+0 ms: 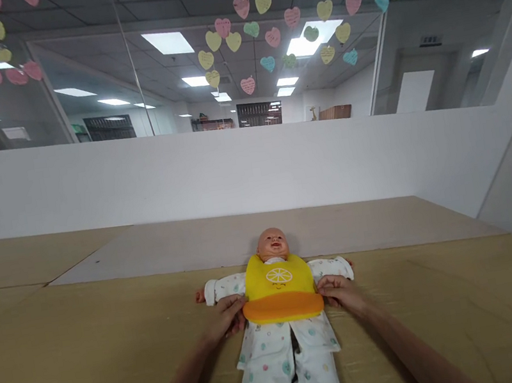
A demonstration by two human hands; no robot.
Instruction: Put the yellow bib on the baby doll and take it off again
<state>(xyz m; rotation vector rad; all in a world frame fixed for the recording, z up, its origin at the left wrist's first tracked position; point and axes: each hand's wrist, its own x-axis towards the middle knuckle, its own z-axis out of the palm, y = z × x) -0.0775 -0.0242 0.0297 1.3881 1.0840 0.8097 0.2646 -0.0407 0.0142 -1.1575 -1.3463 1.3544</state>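
The grip of the left hand [231, 314] and right hand [341, 292] is pinched on opposite edges of the yellow bib [261, 286], forearms slanting inward. It lies across the doll's [272, 245] chest; the doll's long axis runs straight away, head farthest.

- A broad, flat, tan-brown surface with a faint sheen [116, 349] spreads across the foreground, with faint crease-like lines toward the right.
- A paler, greyish-beige flat panel [362, 220] adjoins its far edge; a small dark mark [97, 262] shows near the panel's left end.
- A bald plastic baby doll in white, colourfully patterned clothes [270, 344] lies face up on the tan surface, arms outstretched, head toward the panel.
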